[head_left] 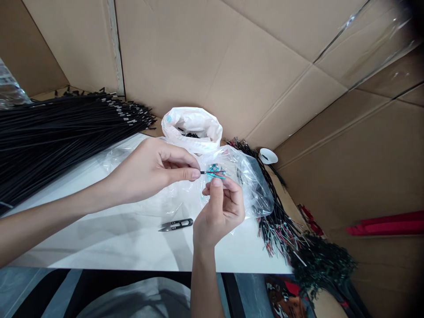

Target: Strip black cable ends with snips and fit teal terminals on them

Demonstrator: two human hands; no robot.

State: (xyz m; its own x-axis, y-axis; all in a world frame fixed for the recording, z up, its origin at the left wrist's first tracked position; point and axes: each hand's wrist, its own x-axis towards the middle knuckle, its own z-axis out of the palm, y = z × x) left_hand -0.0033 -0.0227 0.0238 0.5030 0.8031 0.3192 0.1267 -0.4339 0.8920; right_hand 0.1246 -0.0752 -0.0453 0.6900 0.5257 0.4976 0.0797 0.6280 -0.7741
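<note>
Cardboard walls (212, 57) close in the back and right of the white table (99, 247), leaving open room only along its near edge and across the bare stretch in front of the person. A thick bundle of black cables (49, 137) fills the left side, its ends pointing toward the middle. Along the right edge a heap of shorter wires (281, 229) with coloured ends spills off the table corner. A clear plastic bag (251, 185) lies crumpled at the centre, with a white bag (192, 126) standing open just behind it and a small white cap (267, 155) near the wall. Thread snips (176, 225) lie closed on the bare tabletop, just below the hands. The left hand (152, 170) pinches a thin black wire (213, 172) between thumb and forefinger, held level above the clear bag. The right hand (220, 210) is curled, its fingertips gripping the wire's far end, where teal and red strands show.
</note>
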